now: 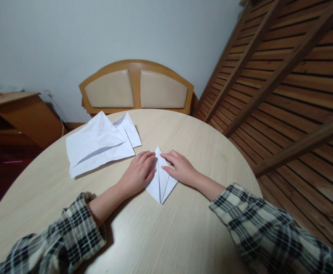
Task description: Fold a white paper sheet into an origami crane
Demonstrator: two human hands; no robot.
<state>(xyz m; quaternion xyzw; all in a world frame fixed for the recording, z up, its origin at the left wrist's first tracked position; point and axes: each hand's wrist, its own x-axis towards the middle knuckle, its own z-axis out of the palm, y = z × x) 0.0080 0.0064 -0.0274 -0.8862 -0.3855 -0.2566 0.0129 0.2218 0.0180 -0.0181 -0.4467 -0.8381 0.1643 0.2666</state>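
Nearest to us are the plaid sleeves (255, 217), coming in over the pale tabletop (143, 236) from 7 and 4 o'clock. Between our hands, just below the middle of the view, lies the folded paper (163, 178), kite-shaped, its narrow tip at 12 o'clock and its lower point at 6. We judge the step in hand to be folding: lining the flaps up along the centre seam and pressing them down. The next move, we think, calls for steady pressure on that seam and a firm crease. The left hand (138, 171) lies palm down at 9 o'clock of the paper, its fingers close together and slightly bent over the edge; we cannot tell whether they grip it. The right hand (183, 169) reaches in from 3 o'clock, thumb and forefinger spread with a gap between, their tips on the paper rather than closed on it. Towards 10 o'clock, well clear of the right hand, lies a larger creased sheet (89, 142) overlapping a smaller folded piece (133, 133).
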